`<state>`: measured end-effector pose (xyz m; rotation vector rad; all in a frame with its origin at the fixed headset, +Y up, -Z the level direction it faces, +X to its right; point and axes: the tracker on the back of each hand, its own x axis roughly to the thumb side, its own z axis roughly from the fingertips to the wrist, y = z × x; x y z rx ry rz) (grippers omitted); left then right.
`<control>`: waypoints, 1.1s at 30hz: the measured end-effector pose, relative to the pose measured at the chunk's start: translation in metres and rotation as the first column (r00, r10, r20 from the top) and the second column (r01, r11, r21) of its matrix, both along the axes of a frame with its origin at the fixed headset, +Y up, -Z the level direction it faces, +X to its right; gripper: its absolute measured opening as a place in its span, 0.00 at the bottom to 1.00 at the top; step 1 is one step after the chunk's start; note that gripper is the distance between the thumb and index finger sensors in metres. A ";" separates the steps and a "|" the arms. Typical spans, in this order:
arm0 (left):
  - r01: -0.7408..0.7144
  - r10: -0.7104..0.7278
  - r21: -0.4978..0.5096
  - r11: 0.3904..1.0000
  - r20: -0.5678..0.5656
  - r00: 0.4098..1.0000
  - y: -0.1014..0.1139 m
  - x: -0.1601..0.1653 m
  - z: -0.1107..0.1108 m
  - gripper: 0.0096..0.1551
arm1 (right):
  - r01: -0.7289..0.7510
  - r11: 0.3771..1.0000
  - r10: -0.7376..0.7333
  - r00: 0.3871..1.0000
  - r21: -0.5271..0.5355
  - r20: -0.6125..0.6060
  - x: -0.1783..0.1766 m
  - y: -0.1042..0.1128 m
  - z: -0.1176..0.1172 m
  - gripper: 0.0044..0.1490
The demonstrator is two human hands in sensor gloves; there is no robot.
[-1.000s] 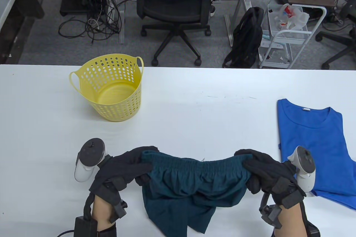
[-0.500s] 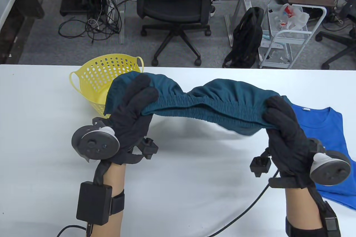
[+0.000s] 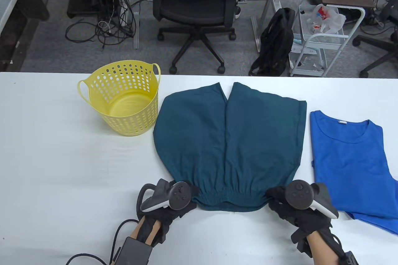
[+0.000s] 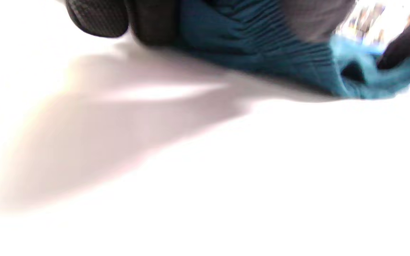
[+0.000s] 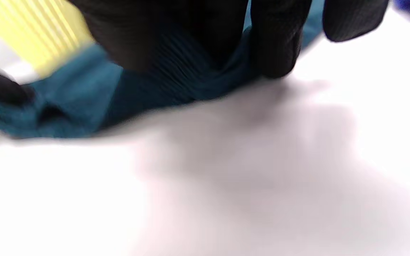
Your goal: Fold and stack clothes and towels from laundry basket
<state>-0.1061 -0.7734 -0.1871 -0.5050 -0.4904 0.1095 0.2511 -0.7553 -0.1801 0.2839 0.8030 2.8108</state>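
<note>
Teal shorts (image 3: 230,143) are spread flat at the centre of the white table (image 3: 46,165), legs toward twelve o'clock. The waistband corners at six o'clock are pinched in the grip of the left hand (image 3: 169,204) and right hand (image 3: 292,207). A yellow basket (image 3: 121,103) stands at ten o'clock, a blue shirt (image 3: 348,159) lies at three o'clock; bare table is left at eight o'clock.

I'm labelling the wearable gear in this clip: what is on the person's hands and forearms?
Both the left hand and the right hand wear black fabric gloves. Each back carries a white-and-dark grey tracker with a round button face. A black box with a black cable is strapped to the left forearm; black straps wrap the right wrist. No sleeves show.
</note>
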 end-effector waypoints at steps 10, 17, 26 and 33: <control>0.187 -0.171 0.144 0.972 -0.113 0.979 -0.007 0.005 0.009 0.45 | -0.277 0.950 0.276 0.961 0.141 0.029 -0.024 -0.008 0.006 0.45; 0.262 -0.261 -0.064 0.963 0.021 0.965 0.011 0.009 0.014 0.56 | -0.251 0.954 0.247 0.968 0.163 0.046 -0.024 0.011 0.013 0.51; -0.084 0.090 0.066 0.994 -0.102 0.991 0.063 0.080 -0.130 0.39 | 0.067 0.996 -0.048 0.947 0.051 -0.318 -0.071 0.009 0.028 0.41; 0.450 -0.439 0.081 0.889 -0.127 0.889 0.007 0.134 -0.202 0.43 | -0.022 0.997 0.046 0.944 0.076 -0.326 -0.067 0.001 0.026 0.35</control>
